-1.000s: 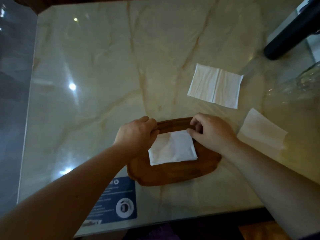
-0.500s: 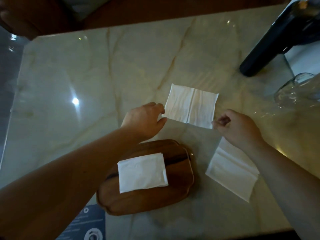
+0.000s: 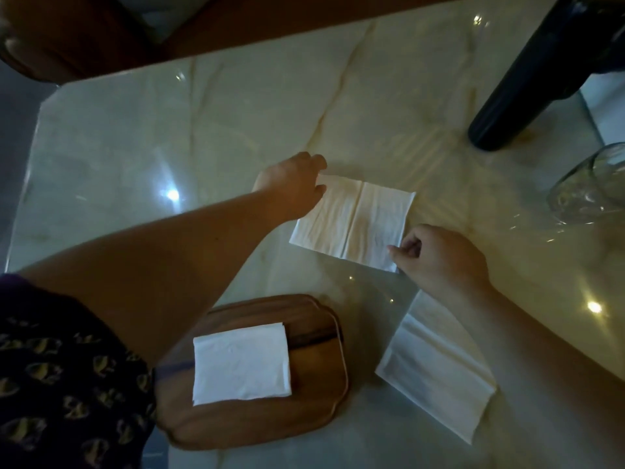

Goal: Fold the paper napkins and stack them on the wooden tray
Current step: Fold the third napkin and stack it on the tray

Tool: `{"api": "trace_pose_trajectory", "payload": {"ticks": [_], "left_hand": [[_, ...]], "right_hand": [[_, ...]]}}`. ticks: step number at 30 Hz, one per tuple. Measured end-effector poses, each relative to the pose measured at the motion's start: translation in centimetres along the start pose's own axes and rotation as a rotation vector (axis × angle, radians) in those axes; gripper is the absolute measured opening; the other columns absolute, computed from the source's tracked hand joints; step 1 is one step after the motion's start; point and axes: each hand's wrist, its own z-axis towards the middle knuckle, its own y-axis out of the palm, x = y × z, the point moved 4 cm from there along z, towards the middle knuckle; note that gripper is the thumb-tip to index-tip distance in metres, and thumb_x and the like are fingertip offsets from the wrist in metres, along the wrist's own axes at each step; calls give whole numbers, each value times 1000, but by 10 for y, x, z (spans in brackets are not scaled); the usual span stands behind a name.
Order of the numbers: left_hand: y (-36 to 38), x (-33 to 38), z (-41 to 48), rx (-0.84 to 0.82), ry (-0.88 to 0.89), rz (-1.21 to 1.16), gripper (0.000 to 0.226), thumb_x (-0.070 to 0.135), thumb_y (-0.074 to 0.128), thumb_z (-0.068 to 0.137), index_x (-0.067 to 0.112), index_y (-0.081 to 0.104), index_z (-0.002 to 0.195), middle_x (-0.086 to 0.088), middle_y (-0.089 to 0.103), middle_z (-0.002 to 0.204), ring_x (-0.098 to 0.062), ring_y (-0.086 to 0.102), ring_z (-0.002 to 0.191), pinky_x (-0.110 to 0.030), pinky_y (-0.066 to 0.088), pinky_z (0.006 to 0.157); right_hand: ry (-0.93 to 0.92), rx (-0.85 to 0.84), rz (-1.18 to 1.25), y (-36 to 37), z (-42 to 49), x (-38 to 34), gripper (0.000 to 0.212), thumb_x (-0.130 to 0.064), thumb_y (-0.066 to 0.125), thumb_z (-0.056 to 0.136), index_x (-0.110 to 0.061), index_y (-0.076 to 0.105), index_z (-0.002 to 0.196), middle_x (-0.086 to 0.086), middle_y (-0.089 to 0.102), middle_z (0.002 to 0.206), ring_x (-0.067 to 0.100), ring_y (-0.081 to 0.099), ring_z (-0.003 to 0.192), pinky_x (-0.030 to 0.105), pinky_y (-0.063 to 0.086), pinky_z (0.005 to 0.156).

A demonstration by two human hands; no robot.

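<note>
At the centre of the marble counter [image 3: 236,137] lies the open napkin [image 3: 351,221], flat, with a crease down its middle. The left hand [image 3: 291,187] rests at its ten o'clock corner, fingers curled over the edge; whether they pinch the paper I cannot tell. The right hand [image 3: 439,258] is at its five o'clock corner, thumb and forefinger pressed together at the paper's edge, seemingly nipping it. Such paper is likely feather-light, limp and easily torn, so corners or edges are the places to take hold, gently. Toward six o'clock sits the wooden tray [image 3: 314,414], bearing one folded napkin [image 3: 241,363]; at four o'clock another napkin [image 3: 436,377] waits, partly under the right forearm. At two o'clock stand a dark bottle [image 3: 541,86] and a glass vessel [image 3: 595,184], near enough that a careless sweep might knock them.
</note>
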Motion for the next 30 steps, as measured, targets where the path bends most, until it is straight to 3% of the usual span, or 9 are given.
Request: {"api": "trace_pose_trajectory", "payload": {"ticks": [6, 13, 16, 20, 27, 30], "left_hand": [[12, 9, 21, -31, 13, 124, 34, 27, 50, 91, 22, 44, 125, -6, 52, 116, -31, 61, 93, -37, 44, 60], [0, 4, -6, -43, -46, 71, 20, 30, 45, 89, 19, 59, 99, -7, 60, 98, -31, 60, 87, -41, 49, 69], [1, 6, -32, -18, -107, -18, 15, 33, 47, 86, 23, 58, 88, -2, 60, 86, -25, 59, 75, -39, 50, 65], [11, 8, -69, -11, -225, -98, 11, 36, 48, 83, 29, 55, 77, 10, 51, 63, -9, 45, 51, -23, 33, 45], [31, 28, -112, -19, -234, -159, 20, 47, 48, 82, 30, 49, 72, 11, 47, 56, -7, 42, 46, -19, 29, 42], [37, 39, -120, -101, -150, -156, 29, 52, 42, 85, 28, 50, 72, 9, 54, 62, -10, 48, 51, -25, 43, 48]], "right_hand": [[-42, 36, -62, 9, 7, 0, 22, -44, 67, 76, -25, 58, 69, -11, 60, 67, 14, 53, 63, 27, 35, 55], [-99, -25, 87, -14, 21, 6, 17, -32, 68, 75, -28, 56, 65, -16, 58, 61, -1, 53, 57, 21, 38, 50], [-118, -21, 106, -28, 43, 4, 17, -28, 71, 73, -26, 57, 64, -12, 58, 61, 9, 56, 59, 24, 37, 53], [-147, -23, 80, -36, 79, -12, 8, -22, 70, 69, -20, 62, 70, -4, 62, 68, 19, 59, 69, 27, 38, 62], [-334, -120, 45, -27, 111, -57, 6, -15, 64, 72, -19, 65, 75, -5, 62, 75, 18, 60, 77, 26, 38, 64], [-379, -148, 26, -20, 113, -65, 8, -14, 63, 73, -18, 65, 79, -3, 65, 81, 17, 60, 80, 25, 38, 65]]}}
